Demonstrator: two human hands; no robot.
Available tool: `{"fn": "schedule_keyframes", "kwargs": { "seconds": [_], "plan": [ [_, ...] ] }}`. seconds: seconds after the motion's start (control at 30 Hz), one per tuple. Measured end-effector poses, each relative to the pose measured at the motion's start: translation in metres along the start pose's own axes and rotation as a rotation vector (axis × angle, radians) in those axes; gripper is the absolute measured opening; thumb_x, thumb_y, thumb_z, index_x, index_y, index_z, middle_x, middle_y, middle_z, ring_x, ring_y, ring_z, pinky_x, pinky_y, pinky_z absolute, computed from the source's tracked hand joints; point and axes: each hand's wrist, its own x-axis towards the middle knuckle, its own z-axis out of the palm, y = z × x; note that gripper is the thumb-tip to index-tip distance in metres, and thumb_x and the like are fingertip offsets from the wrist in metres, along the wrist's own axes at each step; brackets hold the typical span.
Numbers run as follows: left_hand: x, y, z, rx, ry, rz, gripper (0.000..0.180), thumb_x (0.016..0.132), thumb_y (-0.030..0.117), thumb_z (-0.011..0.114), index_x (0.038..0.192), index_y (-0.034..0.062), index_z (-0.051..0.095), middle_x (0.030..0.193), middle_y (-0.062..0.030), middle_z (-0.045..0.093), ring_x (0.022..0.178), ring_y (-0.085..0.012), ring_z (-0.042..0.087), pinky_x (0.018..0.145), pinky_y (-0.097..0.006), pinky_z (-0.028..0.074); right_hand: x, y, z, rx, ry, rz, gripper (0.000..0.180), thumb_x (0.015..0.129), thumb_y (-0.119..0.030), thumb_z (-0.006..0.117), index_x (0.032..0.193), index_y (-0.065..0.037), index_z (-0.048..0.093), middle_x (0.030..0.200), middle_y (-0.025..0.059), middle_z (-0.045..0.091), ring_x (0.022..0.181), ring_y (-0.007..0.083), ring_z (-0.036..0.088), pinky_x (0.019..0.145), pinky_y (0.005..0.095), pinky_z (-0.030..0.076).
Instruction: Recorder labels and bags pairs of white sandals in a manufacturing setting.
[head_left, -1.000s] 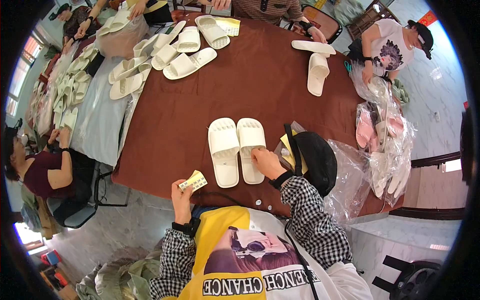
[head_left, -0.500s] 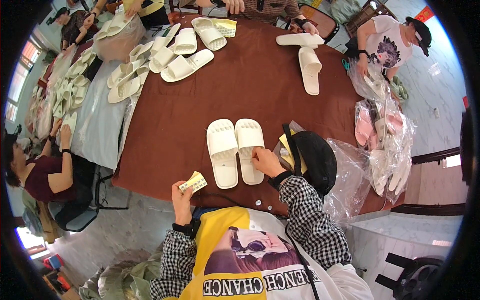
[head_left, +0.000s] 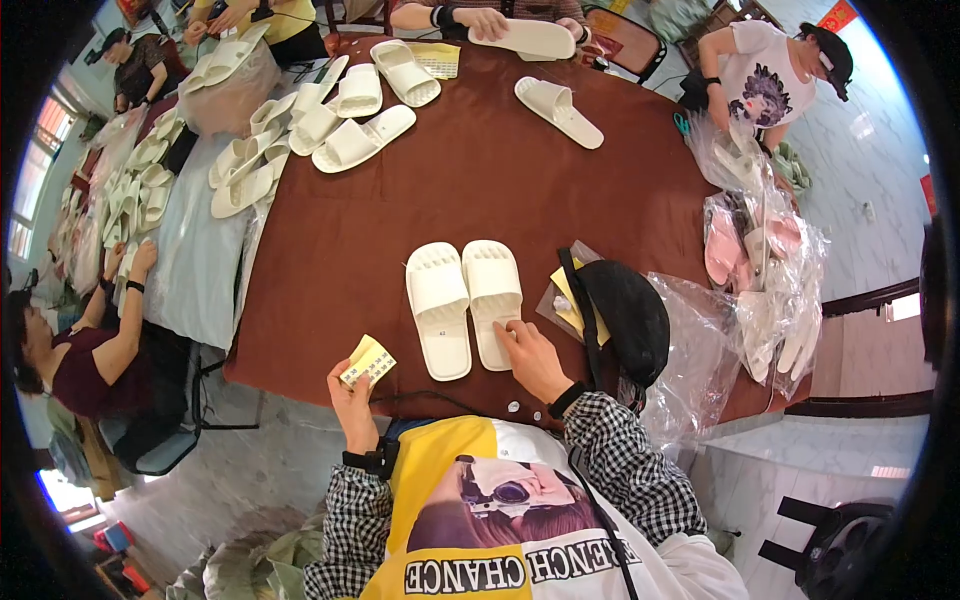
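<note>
slippers, one white pair, sat side by side on the brown cloth in front of the wearer, toes facing the far side, heels near the table's edge; watching the head feed from my end, i had the left hand just left of the pair, thumb and fingers clamped on a yellow label sheet; the right hand had its fingertips at the footbed of the right slipper, behind the strap, and honestly i couldn't tell if they were pinching anything or just pressing; a black bag lay right of that hand, with yellow paper beside it; farther right, pink slippers sat among clear plastic and some white ones; across the table a co-worker's hand gripped a pale slipper, while a lone slipper lay on the cloth nearer us; a cluster of slippers filled the far left bit
</note>
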Motion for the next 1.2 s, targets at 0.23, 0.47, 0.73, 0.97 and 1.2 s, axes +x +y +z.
{"fn": "schedule_keyframes", "kwargs": {
  "seconds": [0.23, 0.47, 0.73, 0.97, 1.2],
  "plan": [
    [-0.003, 0.007, 0.007, -0.005, -0.007, 0.051, 0.05, 0.093, -0.002, 0.053, 0.14, 0.0043, 0.037, 0.127, -0.0126, 0.05, 0.109, -0.0179, 0.058, 0.092, -0.029, 0.05, -0.008, -0.003, 0.001, 0.036, 0.064, -0.001, 0.051, 0.078, 0.001, 0.055, 0.129, 0.0, 0.053, 0.111, 0.0132, 0.054, 0.097, 0.0291, 0.056, 0.079, 0.0364, 0.051],
    [-0.006, 0.013, 0.013, -0.007, -0.06, 0.16, 0.044, 0.096, 0.001, 0.05, 0.141, 0.0024, 0.046, 0.129, -0.0119, 0.051, 0.109, -0.0172, 0.058, 0.091, -0.029, 0.051, -0.006, -0.008, 0.009, -0.046, 0.061, 0.023, 0.052, 0.077, 0.0, 0.055, 0.129, 0.001, 0.052, 0.114, 0.0126, 0.054, 0.1, 0.0281, 0.055, 0.081, 0.0347, 0.051],
    [-0.004, 0.009, 0.014, 0.037, -0.038, 0.095, 0.034, 0.1, 0.004, 0.045, 0.133, -0.001, 0.054, 0.124, -0.0127, 0.056, 0.109, -0.0179, 0.058, 0.094, -0.031, 0.05, -0.007, -0.008, 0.008, -0.01, 0.075, 0.02, 0.054, 0.076, 0.0, 0.055, 0.13, 0.002, 0.051, 0.111, 0.0126, 0.053, 0.098, 0.0283, 0.055, 0.08, 0.0349, 0.051],
    [0.002, 0.013, 0.033, 0.199, -0.143, 0.229, 0.06, 0.096, -0.002, 0.046, 0.152, 0.0085, 0.028, 0.143, -0.0175, 0.035, 0.125, -0.028, 0.05, 0.1, -0.038, 0.048, -0.008, -0.009, 0.014, -0.071, 0.086, 0.014, 0.052, 0.077, -0.001, 0.055, 0.13, 0.0, 0.051, 0.114, 0.0134, 0.052, 0.1, 0.0282, 0.055, 0.078, 0.0354, 0.052],
    [-0.009, 0.019, 0.102, 0.72, -0.475, 0.433, 0.102, 0.078, -0.001, 0.066, 0.156, 0.0073, 0.001, 0.152, -0.0301, 0.018, 0.139, -0.0439, 0.026, 0.115, -0.045, 0.023, -0.015, 0.009, 0.014, 0.354, 0.226, 0.246, 0.043, 0.083, 0.0, 0.057, 0.126, -0.003, 0.054, 0.113, 0.0153, 0.054, 0.094, 0.0316, 0.059, 0.078, 0.0363, 0.053]
  ]
}}
